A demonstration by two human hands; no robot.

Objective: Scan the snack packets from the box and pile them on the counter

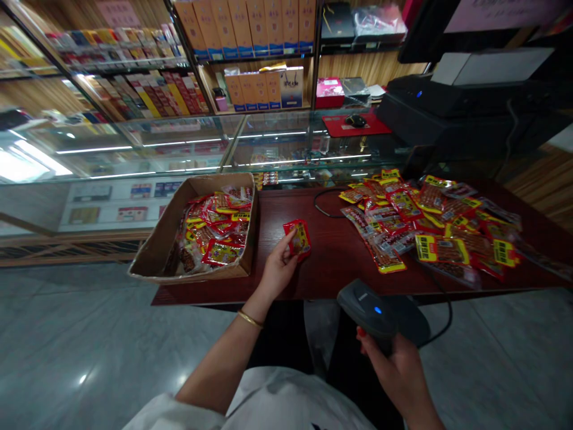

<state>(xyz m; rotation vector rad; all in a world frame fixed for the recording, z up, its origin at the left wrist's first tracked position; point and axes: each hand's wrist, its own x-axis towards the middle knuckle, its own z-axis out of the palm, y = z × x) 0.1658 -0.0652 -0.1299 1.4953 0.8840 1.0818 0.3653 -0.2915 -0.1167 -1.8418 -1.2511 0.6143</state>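
Note:
Between the fingers and thumb of my left hand (pixel 281 263) is a small red snack packet (pixel 299 239), held just over the dark wooden table. My right hand (pixel 398 370) is wrapped round the handle of a black barcode scanner (pixel 369 310), which has a blue light on top and sits near the table's front edge. To the left of my left hand stands an open cardboard box (pixel 156 260) with many red and yellow snack packets (pixel 224 251) inside. A loose pile of similar packets (pixel 403 209) covers the table's right side.
Behind the table (pixel 277 206) runs a glass display counter (pixel 179 140). On it lie a red mat (pixel 331 126) with a computer mouse (pixel 356 120) and black till equipment (pixel 474 113). The scanner's cable (pixel 449 304) hangs at the right. Shelves of boxes (pixel 250 30) line the back.

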